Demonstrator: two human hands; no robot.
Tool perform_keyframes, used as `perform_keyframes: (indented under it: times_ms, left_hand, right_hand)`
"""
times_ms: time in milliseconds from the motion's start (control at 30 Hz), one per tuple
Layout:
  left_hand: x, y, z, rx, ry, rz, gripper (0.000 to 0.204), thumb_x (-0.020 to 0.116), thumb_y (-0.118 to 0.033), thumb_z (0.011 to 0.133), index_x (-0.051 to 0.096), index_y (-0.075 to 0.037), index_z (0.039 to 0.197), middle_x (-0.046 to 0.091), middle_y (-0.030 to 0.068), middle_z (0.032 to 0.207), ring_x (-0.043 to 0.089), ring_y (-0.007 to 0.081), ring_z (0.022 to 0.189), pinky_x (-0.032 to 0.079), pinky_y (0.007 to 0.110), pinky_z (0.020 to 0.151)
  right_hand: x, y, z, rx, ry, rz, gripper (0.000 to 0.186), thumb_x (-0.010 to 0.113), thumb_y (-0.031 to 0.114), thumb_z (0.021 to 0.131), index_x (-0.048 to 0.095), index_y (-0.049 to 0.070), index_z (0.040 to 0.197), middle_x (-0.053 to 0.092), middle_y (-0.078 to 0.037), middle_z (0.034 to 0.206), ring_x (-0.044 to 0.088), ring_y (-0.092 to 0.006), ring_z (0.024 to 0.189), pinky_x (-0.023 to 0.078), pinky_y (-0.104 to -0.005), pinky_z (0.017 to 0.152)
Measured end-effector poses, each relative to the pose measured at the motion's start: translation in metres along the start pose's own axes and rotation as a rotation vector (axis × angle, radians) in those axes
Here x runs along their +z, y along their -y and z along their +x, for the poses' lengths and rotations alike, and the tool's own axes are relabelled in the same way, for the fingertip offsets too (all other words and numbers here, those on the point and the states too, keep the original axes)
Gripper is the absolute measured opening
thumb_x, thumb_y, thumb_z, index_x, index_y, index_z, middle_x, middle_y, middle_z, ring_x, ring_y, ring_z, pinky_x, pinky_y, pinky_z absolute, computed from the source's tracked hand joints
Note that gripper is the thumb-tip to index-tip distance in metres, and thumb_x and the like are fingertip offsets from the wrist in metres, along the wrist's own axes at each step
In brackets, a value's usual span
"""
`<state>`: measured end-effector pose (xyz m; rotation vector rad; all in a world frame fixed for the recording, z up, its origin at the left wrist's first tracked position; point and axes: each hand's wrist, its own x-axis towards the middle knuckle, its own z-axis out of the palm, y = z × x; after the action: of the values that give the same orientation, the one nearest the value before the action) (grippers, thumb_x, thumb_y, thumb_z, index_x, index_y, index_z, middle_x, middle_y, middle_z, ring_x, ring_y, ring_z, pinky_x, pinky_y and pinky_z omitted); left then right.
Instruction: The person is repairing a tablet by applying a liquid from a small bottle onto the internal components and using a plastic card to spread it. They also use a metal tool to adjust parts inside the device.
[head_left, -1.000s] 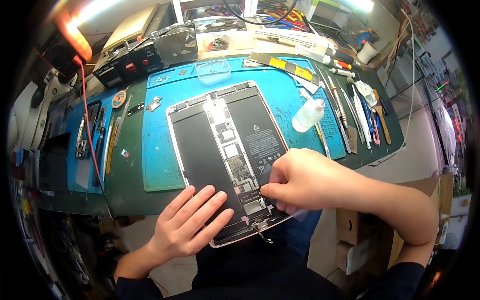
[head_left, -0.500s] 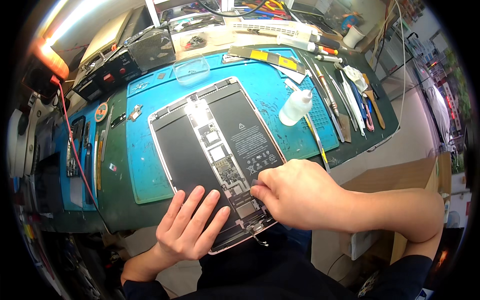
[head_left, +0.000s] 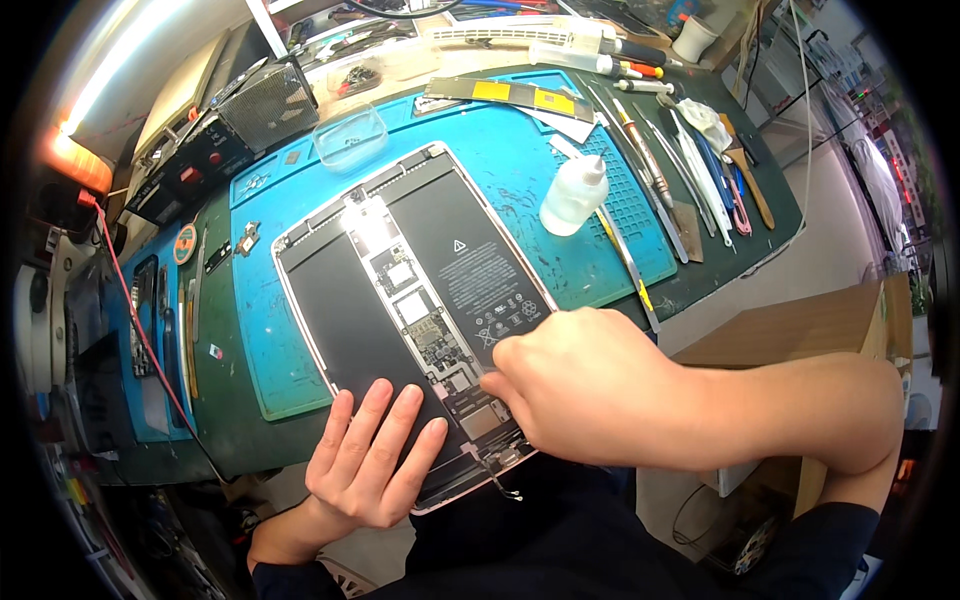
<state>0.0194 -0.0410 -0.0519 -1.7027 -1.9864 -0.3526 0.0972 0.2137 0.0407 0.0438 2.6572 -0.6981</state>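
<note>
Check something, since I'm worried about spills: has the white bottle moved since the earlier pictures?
No. Judged against the blue mat, the white bottle stands in the same spot, moved in no direction; both shift together in the picture.

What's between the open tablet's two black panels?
In the head view, a long circuit board lies between the left panel and the right panel.

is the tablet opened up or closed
Open: the tablet has its circuit board and black battery cells exposed, with the left hand spread over its lower left part.
</note>
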Motion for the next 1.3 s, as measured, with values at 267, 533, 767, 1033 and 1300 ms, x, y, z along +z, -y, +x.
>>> perform_keyframes:
  times_ms: [267,533,767,1033,1300]
  left_hand:
    - [0.001,0.002,-0.003,0.022,0.000,0.020,0.023,0.067,-0.017,0.100,0.080,-0.014,0.118,0.081,0.0159,0.119,0.078,0.0372,0.116,0.056,0.054,0.110]
    - [0.004,0.002,-0.005,0.022,0.001,0.002,0.023,0.068,-0.019,0.101,0.077,-0.012,0.121,0.081,0.0187,0.119,0.077,0.0404,0.116,0.055,0.056,0.110]
    - [0.004,0.001,-0.013,0.021,0.015,0.016,0.023,0.068,-0.019,0.102,0.073,-0.010,0.123,0.079,0.0216,0.120,0.076,0.0422,0.117,0.055,0.057,0.110]
    - [-0.003,0.006,-0.010,0.041,0.073,0.014,0.024,0.070,-0.014,0.100,0.071,-0.007,0.123,0.078,0.0248,0.121,0.075,0.0447,0.117,0.057,0.060,0.107]
    - [-0.006,0.007,-0.010,0.046,0.103,0.027,0.024,0.069,-0.013,0.099,0.070,-0.006,0.122,0.077,0.0274,0.121,0.075,0.0464,0.118,0.057,0.061,0.106]
  right_hand:
    - [-0.016,-0.012,0.007,0.007,0.047,0.110,0.025,0.068,0.019,0.098,0.077,-0.003,0.089,0.077,-0.024,0.088,0.078,-0.0407,0.088,0.063,-0.0474,0.080]
    - [-0.008,-0.019,0.006,-0.077,0.021,0.098,0.030,0.065,0.023,0.100,0.077,-0.001,0.085,0.076,-0.023,0.082,0.076,-0.0421,0.081,0.061,-0.0495,0.078]
    - [-0.021,-0.023,0.011,-0.226,0.092,-0.037,0.020,0.071,0.018,0.091,0.079,0.003,0.082,0.077,-0.017,0.080,0.078,-0.0356,0.079,0.061,-0.0444,0.071]
    - [-0.010,-0.035,0.017,-0.315,-0.035,0.013,0.016,0.073,0.016,0.087,0.079,0.002,0.083,0.077,-0.018,0.082,0.078,-0.0342,0.081,0.062,-0.0423,0.071]
    - [-0.012,-0.046,0.019,-0.397,-0.054,0.124,0.010,0.075,0.008,0.083,0.079,0.001,0.089,0.078,-0.020,0.087,0.079,-0.0350,0.086,0.064,-0.0439,0.074]
